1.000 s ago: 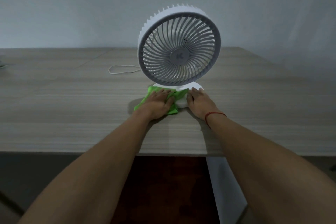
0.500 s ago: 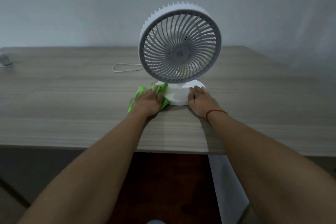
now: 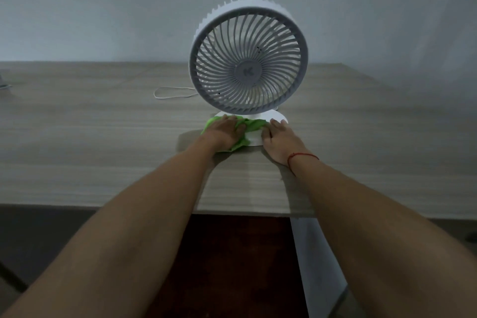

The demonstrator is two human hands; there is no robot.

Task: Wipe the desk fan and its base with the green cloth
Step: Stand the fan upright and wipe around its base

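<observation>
A white desk fan [image 3: 248,60] with a round grille stands upright on its white oval base [image 3: 277,117] on the wooden desk [image 3: 103,137]. My left hand [image 3: 223,133] lies flat on the green cloth [image 3: 254,125], pressing it onto the front left of the base. The cloth spreads across the base's front and down onto the desk. My right hand [image 3: 278,139] rests palm down against the base's right front edge, fingers on the base, holding nothing.
A thin white cord [image 3: 173,92] loops on the desk behind the fan to the left. A small grey object [image 3: 4,85] sits at the desk's far left edge. The desk's front edge [image 3: 129,205] runs below my forearms.
My left hand has slid the green cloth from the left side of the base back rightwards over its front. My right hand has stayed against the base.
</observation>
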